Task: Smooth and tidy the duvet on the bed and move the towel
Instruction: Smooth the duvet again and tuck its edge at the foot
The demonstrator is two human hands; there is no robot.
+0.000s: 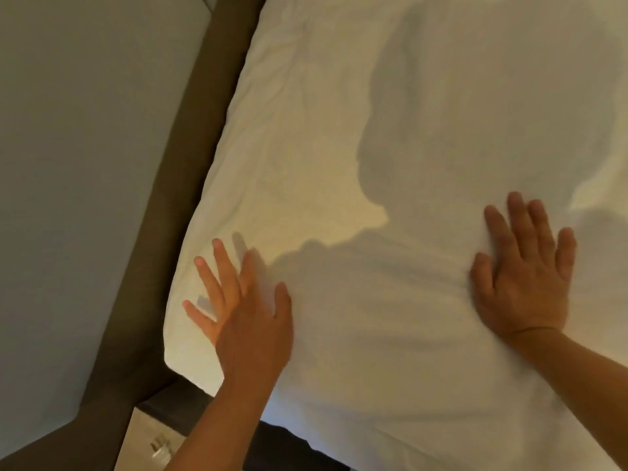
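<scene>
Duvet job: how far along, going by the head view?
Midway. Done: the duvet lies spread flat over the bed. In hand: both hands, left and right, press flat on it, fingers spread. Left: creases between the hands and along the left edge. No towel is in view.

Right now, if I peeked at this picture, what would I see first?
Two bare hands pressed flat on a big white duvet: the left hand near the bed's corner, the right hand further right. Above them a large dark shadow spreads over the cloth, and a brown headboard runs along the left.
</scene>
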